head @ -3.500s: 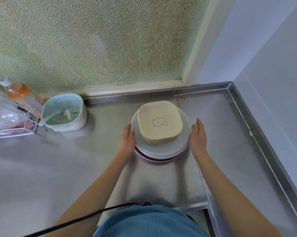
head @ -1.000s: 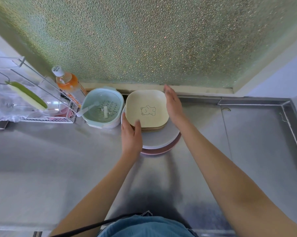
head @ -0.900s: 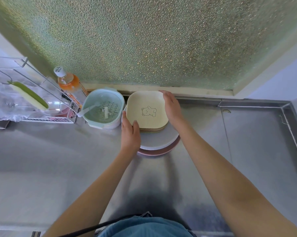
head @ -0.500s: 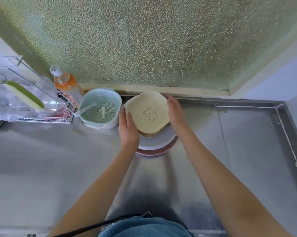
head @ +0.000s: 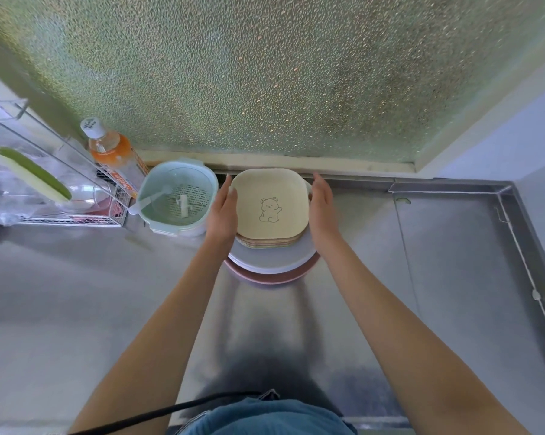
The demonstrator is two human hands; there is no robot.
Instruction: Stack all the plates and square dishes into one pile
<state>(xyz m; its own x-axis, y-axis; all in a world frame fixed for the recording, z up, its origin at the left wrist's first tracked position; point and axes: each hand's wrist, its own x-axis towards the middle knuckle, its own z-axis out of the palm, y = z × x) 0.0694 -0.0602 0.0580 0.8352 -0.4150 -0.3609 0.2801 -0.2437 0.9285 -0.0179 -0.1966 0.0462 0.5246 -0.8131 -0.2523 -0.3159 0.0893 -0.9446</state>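
One pile stands on the steel counter near the window. At the bottom is a pink plate (head: 272,277), on it a white round plate (head: 271,262), then several square dishes (head: 271,202), the top one cream with a bear drawing. My left hand (head: 222,211) lies flat against the left side of the square dishes, fingers straight. My right hand (head: 323,208) lies against their right side, fingers straight too. Both hands flank the dishes without curling round them.
A mint strainer bowl (head: 178,200) with a white spoon sits just left of the pile, close to my left hand. Behind it are an orange drink bottle (head: 112,150) and a wire rack (head: 48,189). The frosted window and counter rim lie right behind the pile.
The pile has been moved left toward the strainer bowl. In the last half second the tilted square dishes were straightened, and both hands now lie flat at their sides.
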